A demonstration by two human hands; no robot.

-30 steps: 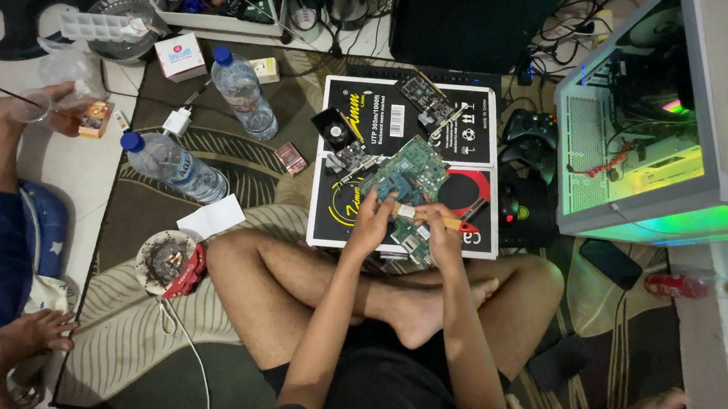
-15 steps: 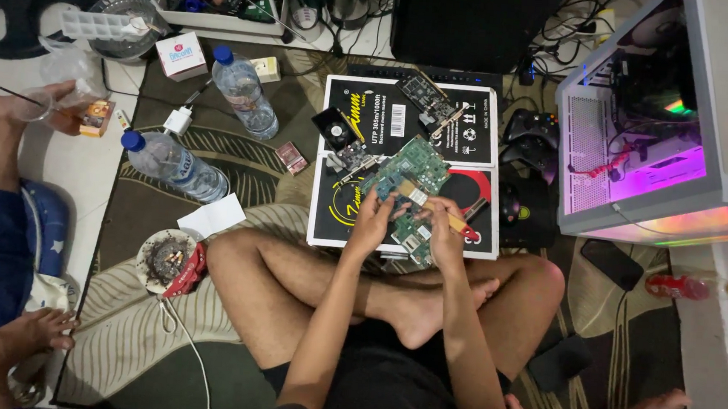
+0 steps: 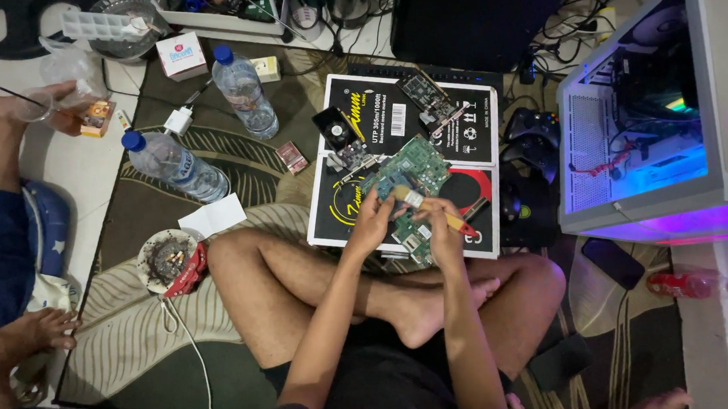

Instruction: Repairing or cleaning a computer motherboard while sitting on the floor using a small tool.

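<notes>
Head view: left hand (image 3: 371, 224) pinches green circuit board (image 3: 408, 186) steady on black carton (image 3: 355, 208); right hand (image 3: 439, 223) clamped on small brush (image 3: 432, 209), bristles apparently touching board. Brushing step underway; next calls for light strokes.

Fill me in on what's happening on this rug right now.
A person sits cross-legged on a patterned rug, bent over a green circuit board that lies on a black and white box. The left hand steadies the board, while the right hand holds a small brush with its bristles on the board. Two water bottles lie to the left, and a lit computer case stands to the right.
</notes>
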